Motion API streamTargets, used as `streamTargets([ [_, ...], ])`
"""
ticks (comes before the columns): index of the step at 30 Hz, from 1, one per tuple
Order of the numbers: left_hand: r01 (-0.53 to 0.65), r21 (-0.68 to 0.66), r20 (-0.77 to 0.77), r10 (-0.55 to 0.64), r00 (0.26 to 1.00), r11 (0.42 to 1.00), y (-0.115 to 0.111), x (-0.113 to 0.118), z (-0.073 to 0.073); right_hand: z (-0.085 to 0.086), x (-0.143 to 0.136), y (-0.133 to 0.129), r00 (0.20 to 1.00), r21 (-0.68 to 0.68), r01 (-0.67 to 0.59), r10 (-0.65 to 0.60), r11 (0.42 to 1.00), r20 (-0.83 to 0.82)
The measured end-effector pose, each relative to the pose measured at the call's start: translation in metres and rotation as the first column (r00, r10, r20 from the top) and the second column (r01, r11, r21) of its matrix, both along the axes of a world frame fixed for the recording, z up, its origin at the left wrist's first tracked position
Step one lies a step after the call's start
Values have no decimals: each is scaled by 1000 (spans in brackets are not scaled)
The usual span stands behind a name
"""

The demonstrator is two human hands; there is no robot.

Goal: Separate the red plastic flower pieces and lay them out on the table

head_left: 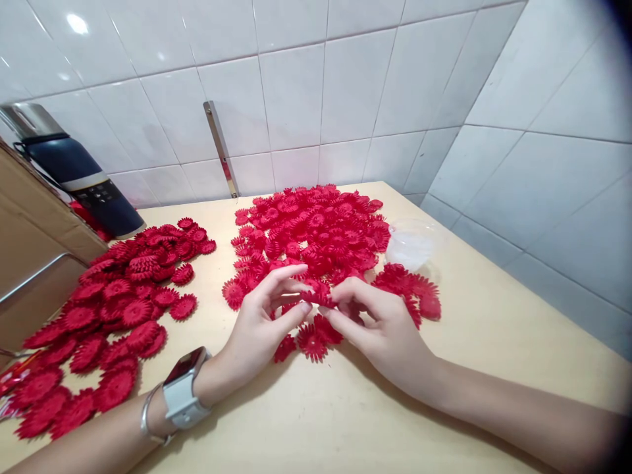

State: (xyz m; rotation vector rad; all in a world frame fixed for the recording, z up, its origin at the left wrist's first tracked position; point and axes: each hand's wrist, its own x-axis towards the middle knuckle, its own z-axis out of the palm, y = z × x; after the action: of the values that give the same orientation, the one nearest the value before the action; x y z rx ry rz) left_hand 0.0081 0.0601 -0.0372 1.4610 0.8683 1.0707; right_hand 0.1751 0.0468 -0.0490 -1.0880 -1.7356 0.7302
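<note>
A red fringed piece (318, 293) is held up between my two hands, above the pale table (345, 421). My right hand (378, 319) pinches its right side between thumb and fingers. On its left side, my left hand (269, 313) has the thumb at the lower edge and the fingers curved above. Just below lie several loose red flowers (312, 341). Behind my hands spreads a large pile of red flowers (316, 227). More red flowers (424, 296) lie to the right of my right hand.
A second heap of red flowers (118, 306) covers the left side. A dark blue bottle (83, 168) and a cardboard box (34, 237) stand at the left. A clear plastic container (409, 243) sits right of the pile. A metal strip (220, 148) leans on the tiled wall (291, 85).
</note>
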Motion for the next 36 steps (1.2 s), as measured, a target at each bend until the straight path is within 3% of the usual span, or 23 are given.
streamTargets([
  [3, -33, -30, 9, 33, 999, 999, -1, -1, -1, -3, 0, -1, 999, 225, 50, -54, 973, 10],
  [6, 55, -70, 14, -54, 998, 996, -2, -1, -2, -4, 0, -2, 998, 293, 46, -59, 955, 35],
  [8, 103, -78, 25, -101, 995, 992, -3, -1, -2, -3, 1, -3, 998, 250, -13, -4, 968, 68],
  [12, 92, -73, 22, -91, 996, 993, -4, 0, -1, 4, 1, -3, 988, 108, -149, 142, 983, 65],
  [17, 77, 22, -45, -76, 996, 997, -1, 0, -1, 7, 1, 0, 998, -112, -61, 63, 992, 9],
  [20, 62, 107, -143, -46, 989, 992, 0, -2, -1, 6, 0, 1, 997, -137, -56, 62, 989, 43],
  [23, 76, 142, -199, -47, 979, 987, 0, -4, -1, 4, 0, 1, 989, -58, -60, 67, 997, 135],
  [28, 120, 103, -155, -103, 983, 987, 0, -3, -2, 0, 1, -1, 956, 166, -116, 65, 979, 287],
  [36, 116, 88, -162, -101, 982, 989, 1, -3, -3, -1, 2, 0, 935, 254, -156, 60, 955, 348],
])
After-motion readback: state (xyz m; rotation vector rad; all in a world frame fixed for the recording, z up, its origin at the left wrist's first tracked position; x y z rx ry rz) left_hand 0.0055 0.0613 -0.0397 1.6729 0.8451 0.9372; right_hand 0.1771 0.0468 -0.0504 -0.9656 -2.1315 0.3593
